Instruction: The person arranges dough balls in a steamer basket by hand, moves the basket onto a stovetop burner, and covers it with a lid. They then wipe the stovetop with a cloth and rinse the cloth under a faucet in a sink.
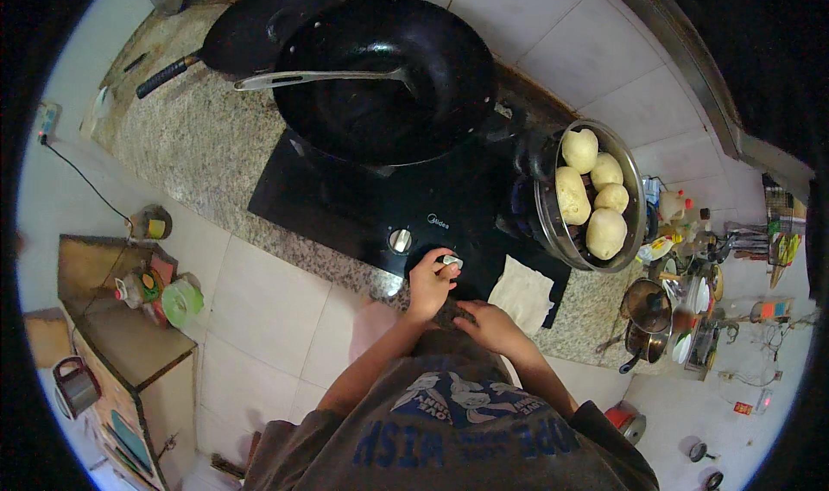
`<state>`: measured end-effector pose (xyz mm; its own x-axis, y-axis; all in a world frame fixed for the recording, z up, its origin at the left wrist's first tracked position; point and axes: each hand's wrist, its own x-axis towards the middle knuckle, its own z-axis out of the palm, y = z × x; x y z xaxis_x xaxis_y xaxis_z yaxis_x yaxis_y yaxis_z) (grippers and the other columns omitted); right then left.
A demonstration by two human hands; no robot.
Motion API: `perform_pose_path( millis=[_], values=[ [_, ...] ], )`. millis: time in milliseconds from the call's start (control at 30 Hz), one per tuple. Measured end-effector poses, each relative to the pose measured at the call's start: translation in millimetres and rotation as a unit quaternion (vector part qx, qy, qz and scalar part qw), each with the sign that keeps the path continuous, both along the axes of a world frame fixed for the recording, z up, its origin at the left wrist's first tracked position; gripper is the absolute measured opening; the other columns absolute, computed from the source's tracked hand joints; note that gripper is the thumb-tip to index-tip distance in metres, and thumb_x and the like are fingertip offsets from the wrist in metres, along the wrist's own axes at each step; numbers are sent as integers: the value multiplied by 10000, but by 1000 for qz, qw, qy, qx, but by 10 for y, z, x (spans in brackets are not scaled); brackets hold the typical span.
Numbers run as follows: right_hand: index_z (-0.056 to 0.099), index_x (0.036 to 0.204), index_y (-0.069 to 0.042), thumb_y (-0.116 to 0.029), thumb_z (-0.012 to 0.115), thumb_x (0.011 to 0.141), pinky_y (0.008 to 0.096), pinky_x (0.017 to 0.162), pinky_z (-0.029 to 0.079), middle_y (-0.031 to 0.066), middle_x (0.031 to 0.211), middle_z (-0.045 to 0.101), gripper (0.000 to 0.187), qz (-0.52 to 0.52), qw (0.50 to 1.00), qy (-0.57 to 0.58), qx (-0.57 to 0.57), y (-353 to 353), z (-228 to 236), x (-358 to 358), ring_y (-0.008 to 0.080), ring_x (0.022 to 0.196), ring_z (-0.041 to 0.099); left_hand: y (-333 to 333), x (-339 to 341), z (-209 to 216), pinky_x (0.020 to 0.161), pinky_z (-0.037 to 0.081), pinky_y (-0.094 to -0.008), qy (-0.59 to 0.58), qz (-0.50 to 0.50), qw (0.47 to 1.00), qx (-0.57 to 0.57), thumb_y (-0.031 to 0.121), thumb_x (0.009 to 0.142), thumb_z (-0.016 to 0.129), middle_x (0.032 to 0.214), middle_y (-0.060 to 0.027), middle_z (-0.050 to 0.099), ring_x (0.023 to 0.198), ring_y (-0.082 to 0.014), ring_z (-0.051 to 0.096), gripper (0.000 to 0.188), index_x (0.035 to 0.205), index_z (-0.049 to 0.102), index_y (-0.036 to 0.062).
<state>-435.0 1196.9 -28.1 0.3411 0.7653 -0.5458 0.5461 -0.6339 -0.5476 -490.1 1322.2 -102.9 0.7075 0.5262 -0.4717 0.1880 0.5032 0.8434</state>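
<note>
My left hand [429,285] is closed round the right-hand silver control knob [451,261] at the front of a black glass gas stove [345,199]. My right hand [494,327] lies at the counter's front edge, fingers loosely stretched and holding nothing visible. Just beyond it a white cloth [522,294] is spread on the stove's front right corner. Left of my left hand is a second silver knob [400,241]. On the right burner stands a round steel pot [553,245] with several pale yellow, peeled-looking potatoes [572,196]. Whether a flame burns under it, I cannot tell.
A large black wok [380,141] with a metal spatula [324,77] sits on the left burner. Behind it leans a dark frying pan [242,38]. Bottles [673,204] and pans [648,308] crowd the counter's right end. A low cabinet [129,335] stands at left.
</note>
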Motion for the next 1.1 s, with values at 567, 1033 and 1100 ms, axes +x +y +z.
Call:
perform_pose_path(
  millis=[567,1033,1100],
  values=[
    [505,1083,11,-306,498,821,406,818,423,218,1050,542,411,1,999,13,-52,97,42,-72,363,966,521,-8,16,-27,501,502,-252,-14,21,1000,-6,50,782,602,765,-108,634,654,-122,600,263,1032,522,30],
    [484,1134,-24,-309,503,825,403,826,424,196,1088,536,421,6,998,7,-64,100,44,-120,357,979,521,16,2,-50,544,512,-256,-10,-12,1000,19,72,801,589,798,-111,636,704,-134,611,254,1042,520,31],
    [486,1134,-29,-314,502,826,402,826,425,194,1083,539,420,2,998,6,-59,93,30,-136,356,979,521,15,-7,-48,551,511,-250,-14,-11,1000,17,67,801,589,788,-108,637,700,-127,608,258,1046,516,27]
  ],
)
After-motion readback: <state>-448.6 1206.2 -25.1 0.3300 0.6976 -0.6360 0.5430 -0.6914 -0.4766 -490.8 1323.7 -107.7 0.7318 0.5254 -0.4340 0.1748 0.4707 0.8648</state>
